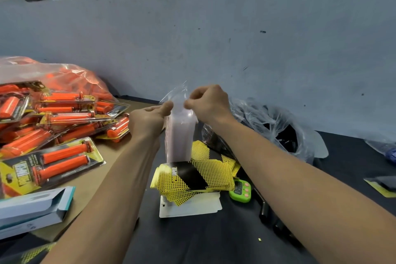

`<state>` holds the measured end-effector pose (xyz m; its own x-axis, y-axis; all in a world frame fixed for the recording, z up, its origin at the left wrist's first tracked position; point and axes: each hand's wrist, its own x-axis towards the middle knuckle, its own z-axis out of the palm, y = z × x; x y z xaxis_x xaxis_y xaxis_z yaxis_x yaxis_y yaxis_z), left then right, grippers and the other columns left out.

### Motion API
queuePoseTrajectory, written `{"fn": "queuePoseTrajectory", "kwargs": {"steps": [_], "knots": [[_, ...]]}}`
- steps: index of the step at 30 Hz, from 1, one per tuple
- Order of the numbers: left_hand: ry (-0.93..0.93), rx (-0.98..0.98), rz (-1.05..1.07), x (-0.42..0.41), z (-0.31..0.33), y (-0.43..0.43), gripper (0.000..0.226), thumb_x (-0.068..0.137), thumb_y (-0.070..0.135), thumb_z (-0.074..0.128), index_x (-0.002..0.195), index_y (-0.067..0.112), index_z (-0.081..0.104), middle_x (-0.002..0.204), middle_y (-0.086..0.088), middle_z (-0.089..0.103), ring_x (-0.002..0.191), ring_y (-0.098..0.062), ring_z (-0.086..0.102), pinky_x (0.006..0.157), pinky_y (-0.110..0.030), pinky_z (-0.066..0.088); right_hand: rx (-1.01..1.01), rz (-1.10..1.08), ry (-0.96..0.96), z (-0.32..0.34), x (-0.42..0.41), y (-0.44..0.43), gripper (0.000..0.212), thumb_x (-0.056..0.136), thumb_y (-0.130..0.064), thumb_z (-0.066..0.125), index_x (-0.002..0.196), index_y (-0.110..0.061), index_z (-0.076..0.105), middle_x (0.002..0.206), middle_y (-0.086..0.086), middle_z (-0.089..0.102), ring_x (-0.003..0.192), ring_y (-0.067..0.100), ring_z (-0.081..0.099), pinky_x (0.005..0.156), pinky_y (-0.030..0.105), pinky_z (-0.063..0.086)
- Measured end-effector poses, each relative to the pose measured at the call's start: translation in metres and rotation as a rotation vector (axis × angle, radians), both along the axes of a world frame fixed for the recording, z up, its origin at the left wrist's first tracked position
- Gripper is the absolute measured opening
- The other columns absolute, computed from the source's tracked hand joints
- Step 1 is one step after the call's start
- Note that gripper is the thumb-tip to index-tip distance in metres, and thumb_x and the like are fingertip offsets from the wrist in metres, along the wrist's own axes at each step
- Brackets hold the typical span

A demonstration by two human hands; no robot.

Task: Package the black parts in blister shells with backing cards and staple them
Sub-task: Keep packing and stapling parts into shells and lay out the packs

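Blister shells: a tall stack of clear, thin plastic blister shells (180, 135) stands upright in a clear film bag on the dark counter (214, 240), just behind the cards.
Left hand: the left hand (147, 121) pinches the film at the bag's top left edge, thumb pressed against curled fingers (168, 106).
Right hand: the right hand (209, 103) pinches the film opposite, fingers curled tight on it; the two hands are near each other at the bag's mouth.
Backing cards: a fanned pile of yellow-and-black dotted backing cards (192, 176) lies flat in front of the stack.
Black parts: the black parts (280, 135) sit in a crumpled clear plastic bag to the right, well apart from both hands.
Handling: the shells look light, springy and slick, and are probably nested tight, while the film is limp and easily torn.
Hold: probably best to peel the film down, then take one shell by its flat rim.
Risk: the tall stack may topple.
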<state>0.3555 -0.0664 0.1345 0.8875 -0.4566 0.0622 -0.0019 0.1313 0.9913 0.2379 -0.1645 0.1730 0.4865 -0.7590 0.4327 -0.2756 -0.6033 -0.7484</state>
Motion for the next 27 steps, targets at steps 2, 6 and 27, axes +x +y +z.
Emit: {"fn": "queuePoseTrajectory", "kwargs": {"steps": [2,6,27], "knots": [[-0.018,0.034,0.057,0.001,-0.005,-0.001,0.031,0.075,0.037,0.091,0.095,0.016,0.081,0.089,0.002,0.075,0.085,-0.011,0.065,0.064,-0.022,0.043,0.201,-0.046,-0.198,0.007,-0.008,-0.008,0.015,0.078,-0.022,0.086,0.072,-0.019,0.073,0.077,-0.006,0.070,0.076,0.014,0.066,0.079,0.037,0.061],[-0.113,0.114,0.125,-0.005,-0.009,-0.006,0.031,0.080,0.039,0.087,0.101,0.019,0.078,0.087,0.011,0.067,0.082,-0.007,0.059,0.060,-0.021,0.038,0.312,-0.022,-0.381,0.011,-0.038,-0.010,0.016,0.079,-0.029,0.086,0.071,-0.020,0.075,0.078,-0.005,0.074,0.088,0.017,0.069,0.087,0.044,0.061],[0.221,-0.099,-0.850,-0.215,-0.082,0.023,0.018,0.098,0.034,0.059,0.114,0.037,0.066,0.118,0.005,0.074,0.101,-0.014,0.073,0.080,-0.042,0.063,-0.015,0.093,0.052,-0.125,-0.255,0.069,0.029,0.069,-0.014,0.084,0.092,-0.031,0.081,0.110,-0.031,0.073,0.129,-0.014,0.052,0.100,0.011,0.046]]}}
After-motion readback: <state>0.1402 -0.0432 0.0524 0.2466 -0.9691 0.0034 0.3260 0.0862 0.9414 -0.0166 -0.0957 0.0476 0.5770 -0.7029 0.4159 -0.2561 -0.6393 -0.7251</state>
